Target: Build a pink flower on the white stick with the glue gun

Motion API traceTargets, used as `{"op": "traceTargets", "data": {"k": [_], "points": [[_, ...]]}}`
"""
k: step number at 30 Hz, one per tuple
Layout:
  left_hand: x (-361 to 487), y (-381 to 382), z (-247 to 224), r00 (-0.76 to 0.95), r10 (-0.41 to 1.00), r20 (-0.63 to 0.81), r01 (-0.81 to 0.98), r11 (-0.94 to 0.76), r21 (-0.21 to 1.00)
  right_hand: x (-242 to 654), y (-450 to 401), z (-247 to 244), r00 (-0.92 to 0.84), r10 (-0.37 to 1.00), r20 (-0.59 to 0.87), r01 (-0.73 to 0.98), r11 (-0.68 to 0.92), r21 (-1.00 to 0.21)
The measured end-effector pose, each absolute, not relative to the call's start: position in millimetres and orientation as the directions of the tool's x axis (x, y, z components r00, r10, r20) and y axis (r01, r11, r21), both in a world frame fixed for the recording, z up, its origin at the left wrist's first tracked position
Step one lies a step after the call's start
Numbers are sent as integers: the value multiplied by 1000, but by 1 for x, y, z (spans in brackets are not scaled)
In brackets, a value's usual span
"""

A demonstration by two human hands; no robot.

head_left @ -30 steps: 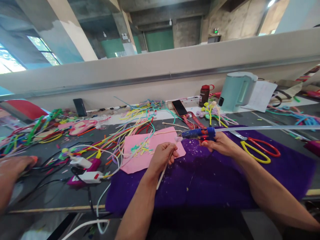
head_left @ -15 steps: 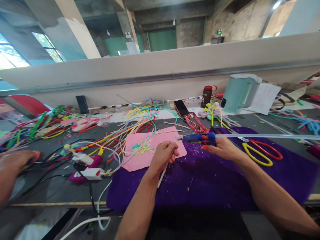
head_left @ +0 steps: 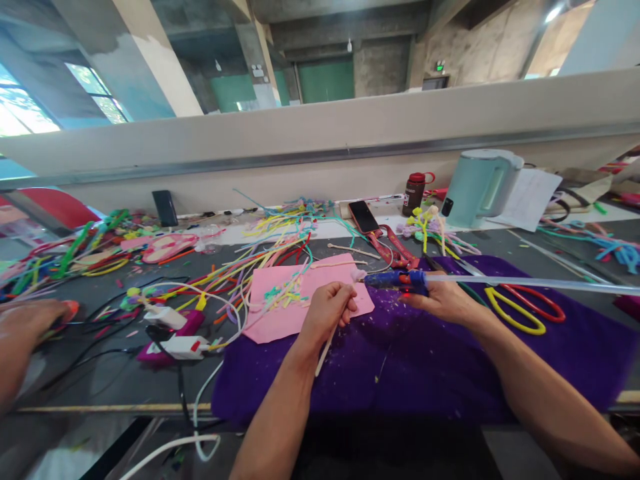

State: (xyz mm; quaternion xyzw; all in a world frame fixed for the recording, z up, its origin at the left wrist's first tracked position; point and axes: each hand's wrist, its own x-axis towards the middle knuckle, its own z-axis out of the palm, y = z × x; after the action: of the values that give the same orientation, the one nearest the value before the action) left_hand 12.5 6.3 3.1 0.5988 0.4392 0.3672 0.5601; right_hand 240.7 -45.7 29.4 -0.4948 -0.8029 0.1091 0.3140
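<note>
My left hand (head_left: 331, 307) pinches a thin cream stem (head_left: 325, 350) over the edge of a pink sheet (head_left: 280, 320). A small pale pink tuft (head_left: 357, 275) shows just above its fingertips. My right hand (head_left: 440, 297) is wrapped round a blue glue gun (head_left: 395, 279), whose tip points left at the tuft and looks close to it or touching. A long clear glue stick (head_left: 520, 285) sticks out of the gun's back to the right. Small green and yellow pieces (head_left: 285, 295) lie on the pink sheet. Under both hands is a purple cloth (head_left: 400, 360).
Scissors (head_left: 520, 310) with red and yellow handles lie at right. A phone (head_left: 365, 217), bottle (head_left: 415, 193) and teal kettle (head_left: 480, 187) stand or lie behind. Coloured stems (head_left: 270, 253), plugs (head_left: 183, 347) and cables are at left, with another person's hand (head_left: 37, 317).
My right hand and the glue gun have shifted slightly left and down, and the glue stick now slants more. My left hand has hardly moved.
</note>
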Motion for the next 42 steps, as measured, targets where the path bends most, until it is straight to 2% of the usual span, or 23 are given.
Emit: {"op": "traceTargets", "data": {"k": [22,42], "points": [[13,5,6,335,941,-54,159,-1,987,239,-43,25,-320,855,409,751,492,-440],[12,6,4,324,946,-27,134,-17,991,240,-43,25,-292,877,382,767,453,-454]]}}
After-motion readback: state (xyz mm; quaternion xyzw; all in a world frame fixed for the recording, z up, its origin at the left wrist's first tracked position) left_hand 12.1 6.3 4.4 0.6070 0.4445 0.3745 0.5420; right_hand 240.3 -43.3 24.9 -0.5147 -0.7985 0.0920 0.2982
